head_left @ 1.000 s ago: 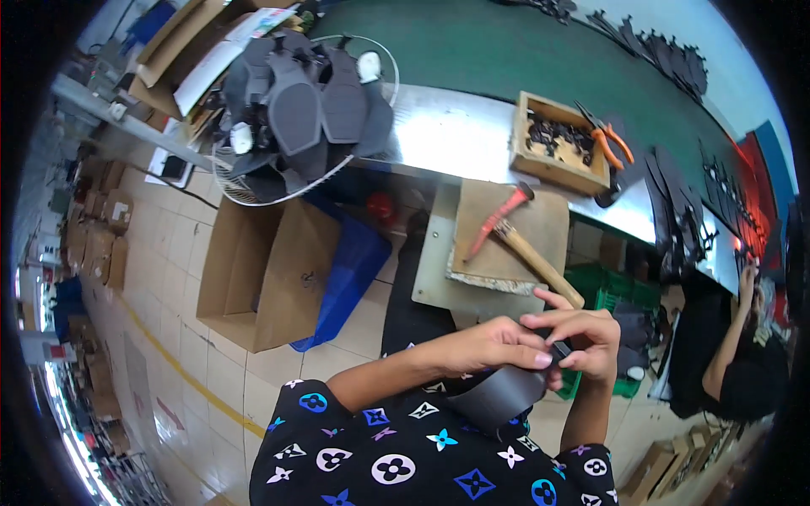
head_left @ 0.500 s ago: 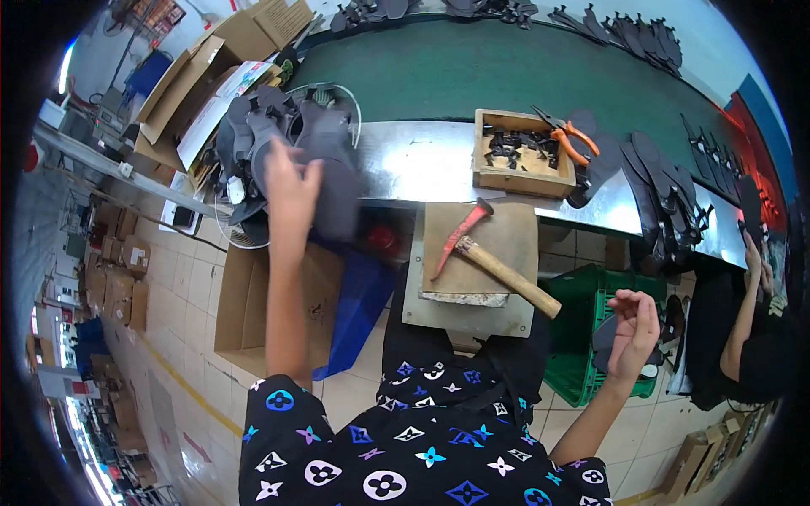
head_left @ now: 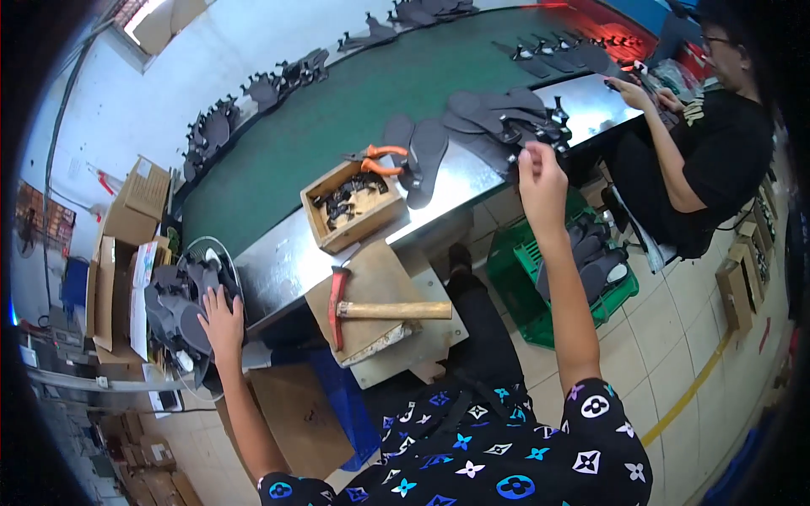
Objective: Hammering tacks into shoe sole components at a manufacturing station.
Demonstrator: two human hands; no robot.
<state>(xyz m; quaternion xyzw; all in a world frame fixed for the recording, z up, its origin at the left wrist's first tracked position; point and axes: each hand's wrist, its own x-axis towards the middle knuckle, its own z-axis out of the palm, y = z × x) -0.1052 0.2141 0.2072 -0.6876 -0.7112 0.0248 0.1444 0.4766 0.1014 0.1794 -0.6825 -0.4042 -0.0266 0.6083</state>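
My left hand point(head_left: 224, 325) rests with fingers spread on grey sandal soles point(head_left: 173, 308) heaped in a round wire basket point(head_left: 236, 268) at the left. At the bench's front edge, my right hand point(head_left: 544, 184) is raised with loosely bent fingers and nothing visible in it. Just beyond its fingertips lies a pile of grey sandals with dark straps point(head_left: 494, 118). A hammer point(head_left: 388, 311) with a red head and wooden handle lies on a tan pad point(head_left: 380, 274) in front of me.
A wooden box point(head_left: 359, 229) of small black parts stands on the metal bench edge, with orange-handled pliers point(head_left: 380, 160) over its rim. A green crate point(head_left: 527, 316) holds more sandals at the lower right. A co-worker point(head_left: 700, 160) sits at the right. Cardboard boxes point(head_left: 139, 198) stand left.
My view has swung to the right. My right hand has moved from above the green crate up to the sandal pile. My left hand stays at the basket, its fingers now spread on the soles.
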